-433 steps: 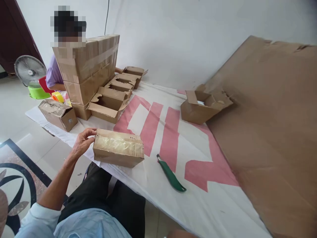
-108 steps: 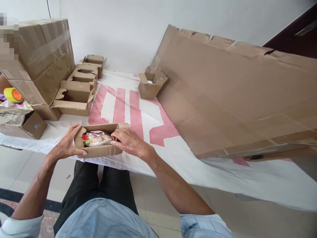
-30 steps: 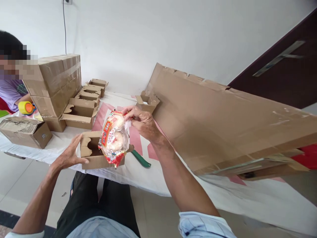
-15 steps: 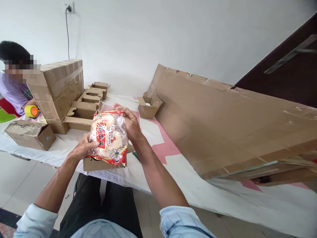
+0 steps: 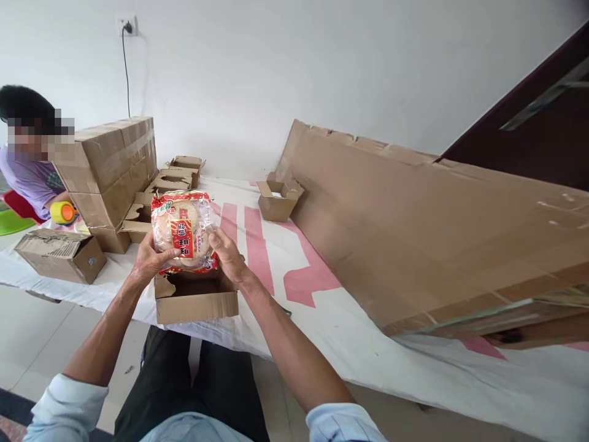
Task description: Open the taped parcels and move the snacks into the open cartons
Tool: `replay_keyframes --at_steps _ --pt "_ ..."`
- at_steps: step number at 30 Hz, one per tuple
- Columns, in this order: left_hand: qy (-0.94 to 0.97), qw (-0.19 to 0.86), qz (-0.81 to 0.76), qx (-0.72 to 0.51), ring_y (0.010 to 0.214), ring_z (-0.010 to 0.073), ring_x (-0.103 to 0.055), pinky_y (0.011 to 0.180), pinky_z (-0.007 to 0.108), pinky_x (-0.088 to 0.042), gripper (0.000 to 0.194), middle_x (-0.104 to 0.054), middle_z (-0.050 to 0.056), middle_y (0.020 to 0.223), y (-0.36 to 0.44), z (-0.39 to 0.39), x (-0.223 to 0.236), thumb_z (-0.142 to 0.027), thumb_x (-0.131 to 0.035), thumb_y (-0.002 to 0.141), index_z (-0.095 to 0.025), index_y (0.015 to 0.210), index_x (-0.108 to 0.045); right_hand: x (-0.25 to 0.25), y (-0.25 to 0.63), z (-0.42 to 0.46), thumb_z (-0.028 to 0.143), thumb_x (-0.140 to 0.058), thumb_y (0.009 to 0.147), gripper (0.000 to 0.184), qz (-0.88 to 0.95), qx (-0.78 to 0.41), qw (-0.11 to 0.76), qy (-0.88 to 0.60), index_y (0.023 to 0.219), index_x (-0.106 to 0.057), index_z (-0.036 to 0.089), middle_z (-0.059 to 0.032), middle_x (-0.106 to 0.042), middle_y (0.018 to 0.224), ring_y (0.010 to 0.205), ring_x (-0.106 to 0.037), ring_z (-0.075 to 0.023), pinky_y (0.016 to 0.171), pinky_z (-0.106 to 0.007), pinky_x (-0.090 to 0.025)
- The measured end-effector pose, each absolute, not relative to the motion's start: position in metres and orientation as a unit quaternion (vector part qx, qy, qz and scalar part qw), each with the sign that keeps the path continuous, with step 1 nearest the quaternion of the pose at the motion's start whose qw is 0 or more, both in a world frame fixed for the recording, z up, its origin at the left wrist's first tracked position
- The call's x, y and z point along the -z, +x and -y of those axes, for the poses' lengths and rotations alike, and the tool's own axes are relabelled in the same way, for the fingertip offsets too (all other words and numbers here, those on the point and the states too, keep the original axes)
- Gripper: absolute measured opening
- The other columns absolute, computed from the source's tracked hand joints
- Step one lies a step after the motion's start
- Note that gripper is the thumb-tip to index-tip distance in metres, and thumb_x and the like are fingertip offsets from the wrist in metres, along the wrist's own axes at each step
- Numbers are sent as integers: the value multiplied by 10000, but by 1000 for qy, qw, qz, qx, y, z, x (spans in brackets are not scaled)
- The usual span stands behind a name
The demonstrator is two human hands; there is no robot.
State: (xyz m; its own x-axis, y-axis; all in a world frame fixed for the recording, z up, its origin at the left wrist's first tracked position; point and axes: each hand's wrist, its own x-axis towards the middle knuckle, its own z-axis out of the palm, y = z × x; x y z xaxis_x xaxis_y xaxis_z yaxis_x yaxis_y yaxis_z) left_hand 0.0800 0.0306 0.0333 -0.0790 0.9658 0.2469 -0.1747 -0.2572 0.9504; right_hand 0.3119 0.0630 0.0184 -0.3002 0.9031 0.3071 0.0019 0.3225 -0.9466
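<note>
Between my two hands is a clear and red plastic bag of rice crackers [image 5: 184,230], tilted toward me with its printed front showing. My left hand [image 5: 154,258] grips its lower left edge, the thumb lying across the front. On the right edge, my right hand [image 5: 227,255] pinches the clear film between thumb and fingers. Just below the bag, at the table's front edge, stands an open cardboard box [image 5: 197,307]. Its dark inside shows in part; the bag covers its back.
Stacked closed cartons [image 5: 108,166] stand at the left, beside several open boxes [image 5: 177,178]. A small open box [image 5: 278,199] sits near a large leaning cardboard sheet [image 5: 391,233]. A closed carton [image 5: 59,255] lies front left. Another person [image 5: 32,166] sits beyond the stack.
The cracker bag has moved up and to the left, uncovering more of the open box. My right hand has shifted down from the bag's top right corner to its right edge.
</note>
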Motion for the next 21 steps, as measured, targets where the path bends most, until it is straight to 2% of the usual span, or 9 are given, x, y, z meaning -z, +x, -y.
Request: replay_keyframes --at_steps 3,9,12,16,19,21 --pt "498 463 -401 -614 994 311 -849 904 416 -696 834 -890 103 1126 81 -31 -32 -369 -1157 519 -168 1214 -743 -14 307 -65 985 -707 862 860 619 -492 513 -334 1323 -692 259 -100 -811 1356 1276 -748 -293 1093 -404 -625" --pt "519 473 -405 -585 1048 347 -845 898 409 -675 834 -885 122 1144 79 -26 -36 -485 -1144 570 -170 1244 -768 -13 306 -72 907 -854 784 743 574 -505 554 -328 1162 -756 275 -49 -846 1172 1135 -753 -276 1040 -401 -637" --pt "512 470 -395 -601 961 295 -832 823 370 -667 756 -872 90 1075 69 -30 -46 -630 -1080 652 -198 1200 -790 -21 316 -78 855 -928 740 677 592 -514 528 -325 1024 -798 254 -22 -834 988 964 -736 -246 911 -367 -637" --pt "500 433 -393 -639 753 199 -736 654 304 -594 619 -783 14 861 51 -42 -60 -723 -1000 734 -219 1028 -792 -42 330 -84 749 -991 715 596 641 -532 460 -309 942 -837 219 -26 -831 971 876 -716 -216 800 -335 -605" --pt "505 419 -404 -638 650 173 -652 601 293 -537 597 -666 -15 688 47 -44 -61 -750 -986 745 -212 829 -740 -57 339 -88 685 -1008 713 543 671 -519 431 -308 906 -837 207 -20 -812 927 837 -695 -196 756 -315 -573" --pt "500 422 -400 -642 639 170 -637 603 294 -534 612 -638 -19 657 47 -41 -55 -768 -976 756 -217 777 -712 -63 343 -91 671 -1005 715 524 688 -505 419 -310 888 -828 209 -11 -782 871 814 -680 -194 728 -311 -553"
